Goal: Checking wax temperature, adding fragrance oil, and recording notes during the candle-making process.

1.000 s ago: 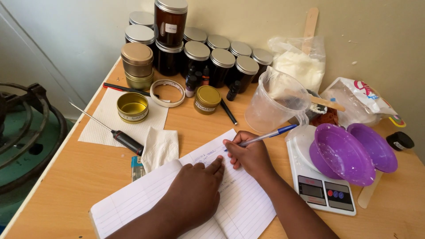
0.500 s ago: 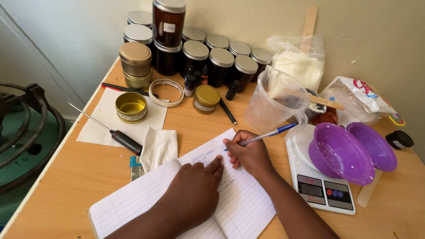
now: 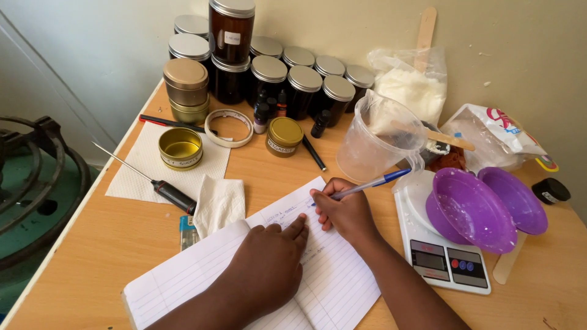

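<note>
The right hand [image 3: 346,214] had its grip pinched around the lower barrel of a slim blue and silver ballpoint pen [image 3: 365,185], thumb and fingers pressed together just above the tip, which met the page at the top lines of an open ruled white notebook [image 3: 333,287] lying on the pale wooden desk [image 3: 110,244]. The pen's long axis ran slantwise, tip pointing down and to the left onto the paper, its blue cap end rising up and to the right toward the clear plastic measuring jug [image 3: 376,140]. The left hand [image 3: 269,269] lay flat with fingers spread on the page, forefinger close beside the writing. To write well here, the flat hand probably needed to pin the notebook so the sheet could not slide, and the pen seemed best held at its shallow slant with light pressure. Just right of the notebook stood a white digital kitchen scale [image 3: 449,263] carrying a tilted purple plastic bowl [image 3: 471,211]. To the left lay a crumpled white tissue [image 3: 220,205] and a black-handled probe thermometer [image 3: 159,183].
</note>
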